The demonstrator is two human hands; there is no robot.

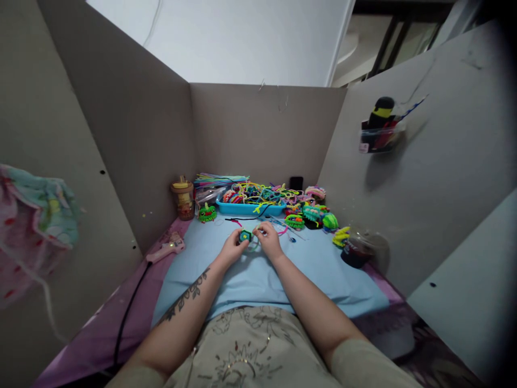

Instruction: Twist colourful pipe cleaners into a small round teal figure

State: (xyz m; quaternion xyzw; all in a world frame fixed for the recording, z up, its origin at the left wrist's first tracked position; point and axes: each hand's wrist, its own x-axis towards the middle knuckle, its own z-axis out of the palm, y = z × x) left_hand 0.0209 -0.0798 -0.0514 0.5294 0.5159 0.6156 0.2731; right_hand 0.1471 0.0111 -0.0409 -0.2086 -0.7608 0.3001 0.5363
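Note:
Both my hands meet over a light blue cloth (pixel 258 275). My left hand (pixel 232 248) is closed on a small round piece of dark blue and green pipe cleaner (pixel 245 236). My right hand (pixel 269 240) pinches the same piece from the right, fingers pressed together. A thin pale strand curls just below the piece. My tattooed left forearm and my right forearm reach in from the bottom of the view.
A teal tray (pixel 250 208) of tangled coloured pipe cleaners stands at the back, with finished fuzzy pieces (pixel 313 214) to its right. A pink glue gun (pixel 167 249) lies on the left, a lidded dark drink cup (pixel 357 250) on the right. Grey partition walls enclose the desk.

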